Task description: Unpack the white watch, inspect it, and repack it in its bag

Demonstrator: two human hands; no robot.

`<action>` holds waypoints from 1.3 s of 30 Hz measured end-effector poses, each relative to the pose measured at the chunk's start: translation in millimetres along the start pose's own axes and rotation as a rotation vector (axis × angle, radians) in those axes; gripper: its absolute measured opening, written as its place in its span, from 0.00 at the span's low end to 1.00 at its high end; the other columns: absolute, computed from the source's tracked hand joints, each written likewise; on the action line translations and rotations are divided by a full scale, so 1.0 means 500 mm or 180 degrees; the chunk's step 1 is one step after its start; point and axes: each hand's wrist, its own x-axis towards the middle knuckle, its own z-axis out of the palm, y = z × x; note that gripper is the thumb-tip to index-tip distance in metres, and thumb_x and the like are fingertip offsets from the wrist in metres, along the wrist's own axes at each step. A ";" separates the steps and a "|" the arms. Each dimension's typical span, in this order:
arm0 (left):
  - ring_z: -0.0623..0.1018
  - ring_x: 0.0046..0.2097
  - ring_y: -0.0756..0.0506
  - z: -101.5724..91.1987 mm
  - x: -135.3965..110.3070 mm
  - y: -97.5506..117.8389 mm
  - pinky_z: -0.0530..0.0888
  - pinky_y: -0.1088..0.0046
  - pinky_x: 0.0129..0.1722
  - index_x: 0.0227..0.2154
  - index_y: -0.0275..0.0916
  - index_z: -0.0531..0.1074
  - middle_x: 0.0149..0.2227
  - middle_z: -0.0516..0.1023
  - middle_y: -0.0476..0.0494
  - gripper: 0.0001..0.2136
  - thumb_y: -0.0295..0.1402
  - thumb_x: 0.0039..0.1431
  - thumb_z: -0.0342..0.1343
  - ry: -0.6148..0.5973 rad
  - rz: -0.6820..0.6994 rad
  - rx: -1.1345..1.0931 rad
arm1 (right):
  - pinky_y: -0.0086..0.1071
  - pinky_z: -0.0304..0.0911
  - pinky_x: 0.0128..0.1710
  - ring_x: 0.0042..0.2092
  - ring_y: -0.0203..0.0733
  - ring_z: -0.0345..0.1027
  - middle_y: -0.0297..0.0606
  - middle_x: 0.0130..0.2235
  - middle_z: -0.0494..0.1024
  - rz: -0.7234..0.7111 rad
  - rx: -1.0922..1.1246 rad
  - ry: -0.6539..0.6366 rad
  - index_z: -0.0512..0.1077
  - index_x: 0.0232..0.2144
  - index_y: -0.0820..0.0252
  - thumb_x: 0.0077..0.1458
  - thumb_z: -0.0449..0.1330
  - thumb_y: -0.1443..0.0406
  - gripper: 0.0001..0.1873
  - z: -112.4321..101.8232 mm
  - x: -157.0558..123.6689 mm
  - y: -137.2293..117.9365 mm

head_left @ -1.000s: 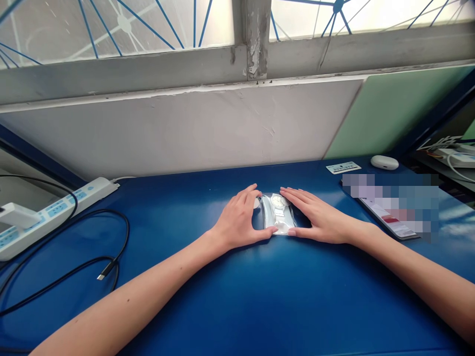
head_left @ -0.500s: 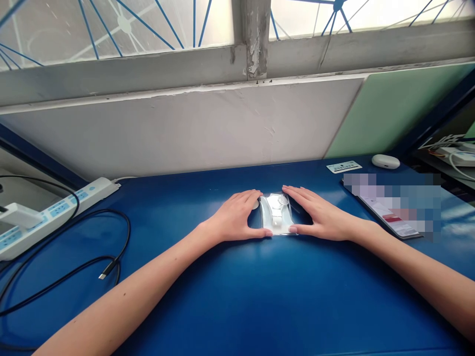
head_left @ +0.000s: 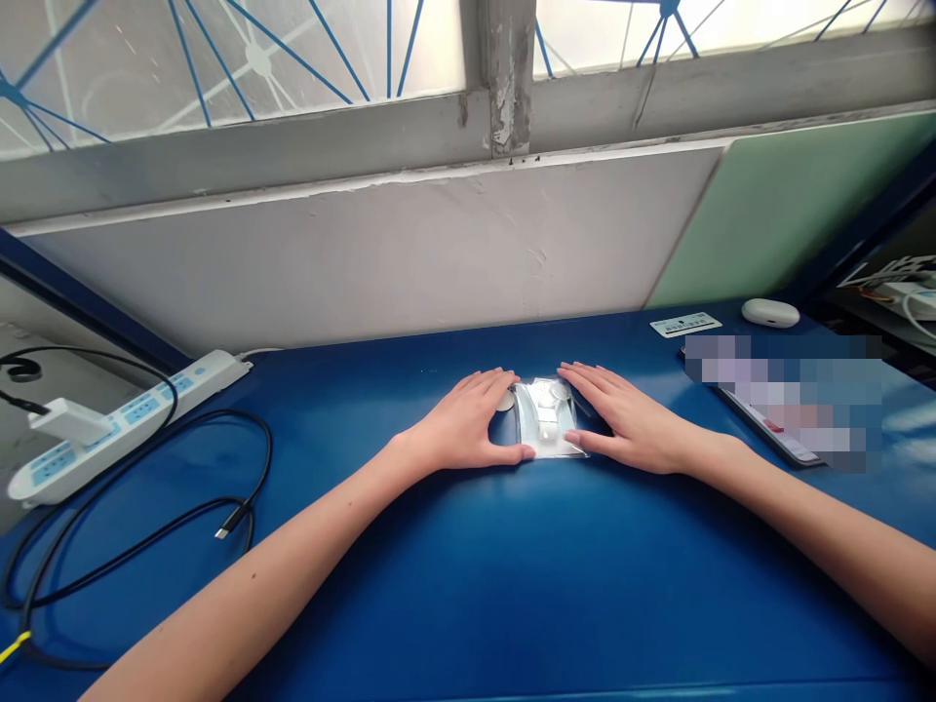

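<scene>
A small clear plastic packet (head_left: 547, 419) with white parts inside lies flat on the blue table (head_left: 468, 585), just past its middle. My left hand (head_left: 468, 424) lies at the packet's left edge, fingers stretched out, thumb tip touching its near corner. My right hand (head_left: 621, 419) rests palm down at the right edge, fingers spread, thumb touching the other near corner. Neither hand lifts the packet. A small white round piece (head_left: 506, 401) shows beside my left fingertips.
A white power strip (head_left: 132, 424) with a plugged adapter lies at the left, with black cables (head_left: 146, 526) looping over the table. A blurred flat item (head_left: 782, 400), a white label (head_left: 685, 324) and a white oval case (head_left: 770, 312) sit at the right. A wall stands behind.
The packet has been laid flat and both hands have settled lower beside it. The view has shifted slightly to the left.
</scene>
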 end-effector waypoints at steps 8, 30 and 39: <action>0.56 0.70 0.32 0.020 -0.011 -0.013 0.58 0.51 0.67 0.65 0.35 0.57 0.68 0.58 0.29 0.43 0.53 0.52 0.62 0.0181 -0.0017 -0.0121 | 0.58 0.57 0.63 0.67 0.62 0.54 0.57 0.64 0.66 0.0144 -0.0141 0.0332 0.62 0.62 0.67 0.66 0.47 0.55 0.29 0.011 0.027 -0.020; 0.56 0.70 0.33 0.021 -0.019 -0.008 0.56 0.53 0.68 0.66 0.31 0.55 0.68 0.57 0.29 0.45 0.53 0.53 0.62 0.0225 -0.0120 -0.0128 | 0.55 0.56 0.65 0.69 0.58 0.52 0.52 0.64 0.67 0.0213 0.0291 0.0386 0.61 0.63 0.63 0.68 0.47 0.54 0.28 0.021 0.021 -0.017; 0.55 0.70 0.31 0.018 -0.020 -0.010 0.57 0.51 0.68 0.68 0.34 0.54 0.69 0.56 0.31 0.47 0.56 0.52 0.62 0.0187 -0.0121 -0.0187 | 0.53 0.53 0.67 0.71 0.57 0.45 0.52 0.68 0.60 0.0064 0.0216 0.0174 0.55 0.67 0.66 0.68 0.46 0.52 0.33 0.015 0.013 -0.011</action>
